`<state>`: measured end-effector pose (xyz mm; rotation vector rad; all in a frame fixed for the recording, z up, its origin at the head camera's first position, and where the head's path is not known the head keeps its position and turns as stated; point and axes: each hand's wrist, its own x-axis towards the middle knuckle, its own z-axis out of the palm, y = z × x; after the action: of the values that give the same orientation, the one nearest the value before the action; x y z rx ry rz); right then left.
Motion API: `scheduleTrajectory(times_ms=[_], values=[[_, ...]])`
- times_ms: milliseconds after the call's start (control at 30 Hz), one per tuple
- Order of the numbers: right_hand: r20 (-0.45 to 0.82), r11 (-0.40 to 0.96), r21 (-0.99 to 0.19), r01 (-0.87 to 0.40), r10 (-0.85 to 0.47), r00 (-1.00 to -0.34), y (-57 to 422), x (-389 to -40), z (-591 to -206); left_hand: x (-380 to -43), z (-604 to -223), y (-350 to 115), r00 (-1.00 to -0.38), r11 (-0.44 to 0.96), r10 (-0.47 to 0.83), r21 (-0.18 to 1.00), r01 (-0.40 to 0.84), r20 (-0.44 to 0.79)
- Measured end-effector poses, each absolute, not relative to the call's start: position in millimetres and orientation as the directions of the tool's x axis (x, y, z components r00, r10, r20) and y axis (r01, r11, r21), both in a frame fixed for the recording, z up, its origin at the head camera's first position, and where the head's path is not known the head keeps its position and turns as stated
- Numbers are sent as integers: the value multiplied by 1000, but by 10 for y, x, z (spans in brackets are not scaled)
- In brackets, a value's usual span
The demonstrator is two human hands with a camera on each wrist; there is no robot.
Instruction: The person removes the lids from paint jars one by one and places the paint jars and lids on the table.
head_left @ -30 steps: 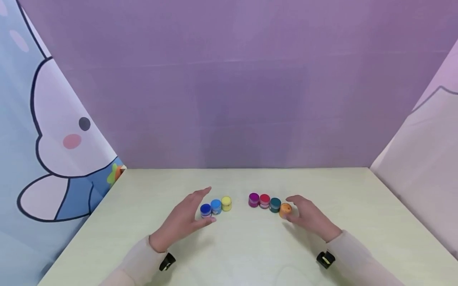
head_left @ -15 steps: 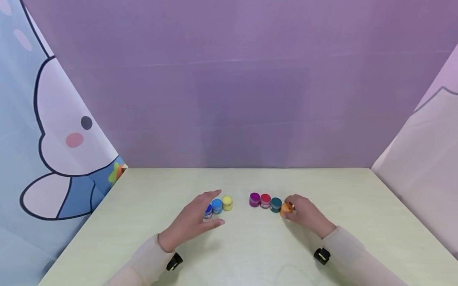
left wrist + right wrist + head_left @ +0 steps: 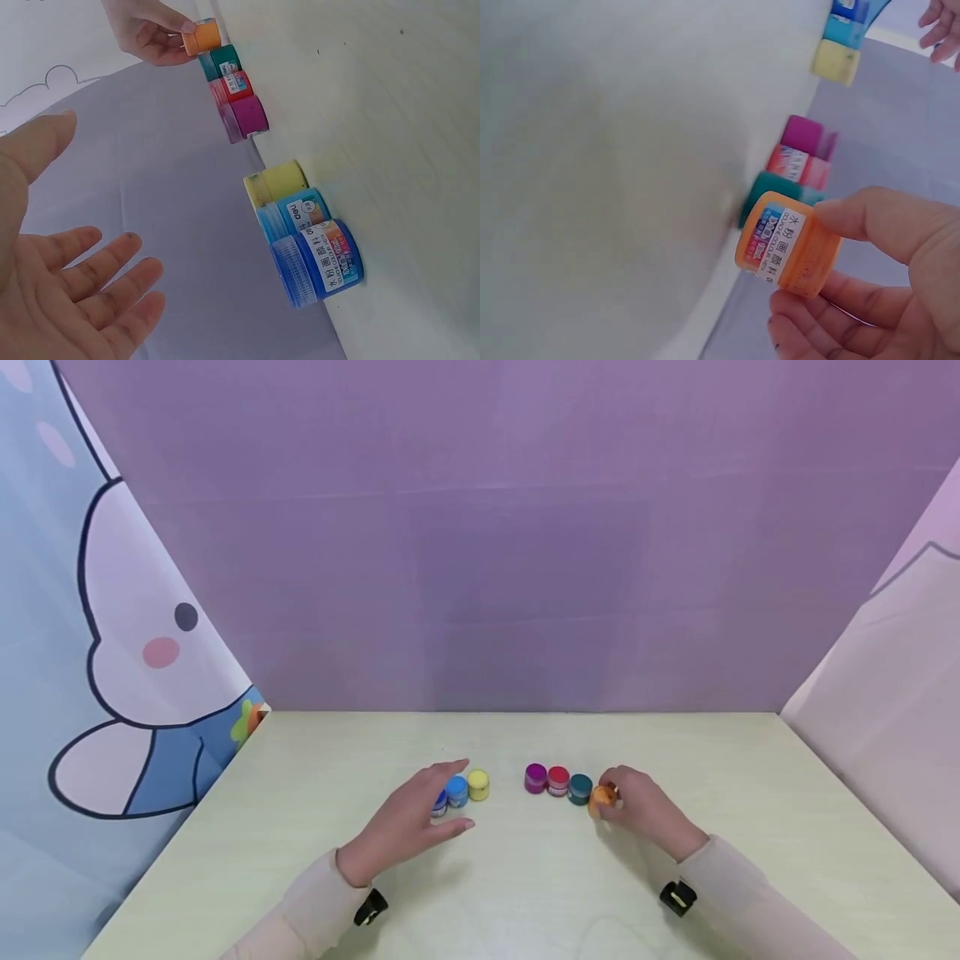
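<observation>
My right hand (image 3: 651, 810) pinches an orange gouache paint jar (image 3: 787, 244) between thumb and fingers, at the right end of a row. Beside that jar come a teal jar (image 3: 580, 789), a red jar (image 3: 558, 782) and a purple jar (image 3: 536, 778). Spread wide, my left hand (image 3: 401, 818) hovers by the second row without touching it, as the left wrist view shows. That row holds a dark blue jar (image 3: 319, 262), a light blue jar (image 3: 296, 214) and a yellow jar (image 3: 478, 785). From the head, the left hand partly covers the dark blue jar.
Both rows stand on a pale table (image 3: 525, 877), with a gap between them. A purple cloth (image 3: 525, 568) hangs behind the table's far edge. Printed cartoon cloth (image 3: 135, 652) hangs on the left, and a pale cloth (image 3: 892, 710) on the right.
My left hand has shifted right, now overlapping the dark blue jar in the head view. The right fingers have closed round the orange jar. The jars keep their order.
</observation>
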<state>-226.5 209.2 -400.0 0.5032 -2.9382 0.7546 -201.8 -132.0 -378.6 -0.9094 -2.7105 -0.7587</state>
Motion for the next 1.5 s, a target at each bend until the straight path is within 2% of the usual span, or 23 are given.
scheduleTrajectory(times_ms=[367,700,1133,1500], values=[[195,781,-490,-386,-334,-922,1874,-2083,-3725,-1999,-3729,-1276,-774,655,520,413,633,362],[292,662,-500,-558,-478,-828,1588,-1896,-3493,-1948,-3571,-1114,-748,628,556,406,664,362],[371,541,-522,-659,-552,-747,1312,-1748,-3245,-1863,-3552,-867,-695,495,593,498,712,405],[412,463,-539,-703,-584,-700,1198,-1702,-3250,-1821,-3605,-804,-724,431,557,603,671,407]])
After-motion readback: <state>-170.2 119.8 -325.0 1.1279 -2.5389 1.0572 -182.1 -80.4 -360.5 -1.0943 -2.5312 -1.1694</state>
